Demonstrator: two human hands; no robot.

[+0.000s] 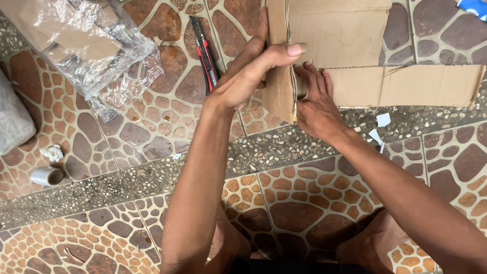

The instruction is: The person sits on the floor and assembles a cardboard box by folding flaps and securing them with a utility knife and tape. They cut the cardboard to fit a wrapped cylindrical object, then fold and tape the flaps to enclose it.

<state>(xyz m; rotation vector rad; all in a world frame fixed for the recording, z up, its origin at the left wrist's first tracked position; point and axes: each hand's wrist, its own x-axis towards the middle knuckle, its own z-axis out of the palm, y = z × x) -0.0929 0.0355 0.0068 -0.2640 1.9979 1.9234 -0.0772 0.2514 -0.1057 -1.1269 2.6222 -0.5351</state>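
Both hands are on the cardboard sheet (345, 56), which lies flat on the patterned stone-tile floor (152, 127) at the top of the view, straight ahead of the person and a little to the right. The left hand (248, 71) comes in from the lower left and is clamped on the cardboard's near left flap, thumb stretched across the top face and fingers wrapped round the far side, lifting that flap up off the floor. The right hand (314, 101) sits just beside it, touching, its fingers curled together and pressed against the flap right at the fold; whether it pinches anything small there I cannot tell. The fold line (290, 61) is the thing to watch: it runs away from the person, nearly straight up the picture, and it lies exactly between the two hands, so neither hand has to travel. The sheet's long axis runs the other way, left to right, stretching well out past the right hand. Off to the left, a red and black utility knife (205, 53) lies on the floor near the left wrist, its length also pointing away. Further left sit a clear plastic bag (86, 45) of cardboard pieces and a small roll of tape (46, 176), well apart from the hands.
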